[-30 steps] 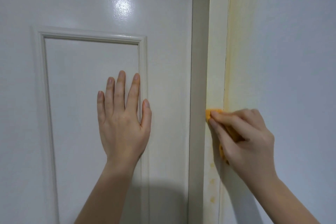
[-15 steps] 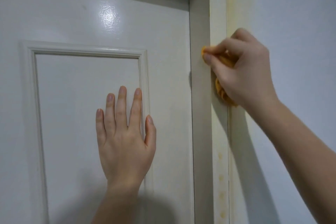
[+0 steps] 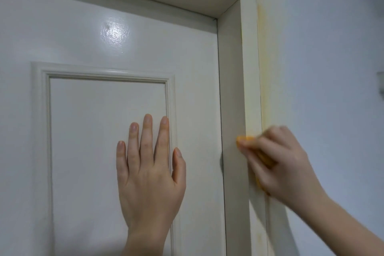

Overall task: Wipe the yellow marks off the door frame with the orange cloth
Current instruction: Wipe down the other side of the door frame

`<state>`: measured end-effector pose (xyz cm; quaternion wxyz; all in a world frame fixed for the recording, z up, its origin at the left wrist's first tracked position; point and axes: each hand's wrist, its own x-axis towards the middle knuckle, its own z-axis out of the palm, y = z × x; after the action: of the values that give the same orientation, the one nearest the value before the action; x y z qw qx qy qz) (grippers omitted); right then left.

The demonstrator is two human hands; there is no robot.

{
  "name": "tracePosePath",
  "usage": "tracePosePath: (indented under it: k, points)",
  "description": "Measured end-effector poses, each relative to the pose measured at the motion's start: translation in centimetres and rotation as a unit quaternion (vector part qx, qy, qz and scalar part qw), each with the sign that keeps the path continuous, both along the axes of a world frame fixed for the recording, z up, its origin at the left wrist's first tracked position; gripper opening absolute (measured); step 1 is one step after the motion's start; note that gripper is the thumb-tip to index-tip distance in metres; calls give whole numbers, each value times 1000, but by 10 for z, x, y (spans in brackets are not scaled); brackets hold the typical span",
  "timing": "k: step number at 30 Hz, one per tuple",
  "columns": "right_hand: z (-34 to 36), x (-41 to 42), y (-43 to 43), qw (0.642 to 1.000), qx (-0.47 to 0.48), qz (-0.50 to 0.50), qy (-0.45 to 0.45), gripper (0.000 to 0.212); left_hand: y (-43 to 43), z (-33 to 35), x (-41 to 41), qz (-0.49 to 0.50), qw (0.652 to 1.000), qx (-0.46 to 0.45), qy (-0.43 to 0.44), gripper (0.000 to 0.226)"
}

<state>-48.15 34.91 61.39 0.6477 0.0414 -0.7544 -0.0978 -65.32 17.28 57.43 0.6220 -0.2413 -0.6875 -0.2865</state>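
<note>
White glossy door [image 3: 104, 16], shut, with a light glare near the top. Cream door frame [image 3: 232, 89] on its right, top corner in view. Pale wall [image 3: 322, 68] right of the frame.

Counts: one door, one raised panel [image 3: 83, 131], one frame, one orange cloth [image 3: 244, 138], two hands.

Yellow marks [image 3: 262, 48] run as a vertical streak down the seam where frame meets wall, strongest near the top corner. Fainter yellow patches sit low on the frame face.

Left hand [image 3: 149, 176] lies flat on the door panel, fingers straight and slightly spread, holding nothing. Right hand [image 3: 284, 166] is motion-blurred, its fingers curled round the cloth and pressing it to the frame's outer face, about mid-height in view.

The cloth is mostly hidden under the right hand. Only an orange tip shows past the fingertips, plus slivers between the fingers and under the palm.

Small dark spot at the door edge, level with the cloth, too unclear to name. A pale object is cut off at the right edge of the wall; cannot tell what it is.
</note>
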Motion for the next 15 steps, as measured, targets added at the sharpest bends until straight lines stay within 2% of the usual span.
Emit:
tracePosePath:
  k: [5, 8, 11, 15]
  points:
    - [113, -2, -10, 997, -72, -14, 18, 10, 0, 2, 0, 4, 1000, -1, -4, 66]
    - [154, -2, -17, 994, -98, -22, 31, 14, -1, 2, 1, 2, 1000, -1, -8, 65]
    - [150, -2, -16, 994, -97, -18, 37, 14, -2, 3, 1, 2, 1000, -11, -14, 65]
    - [87, -1, -6, 996, -75, 7, 41, 10, -4, -1, 0, 4, 1000, -21, -19, 66]
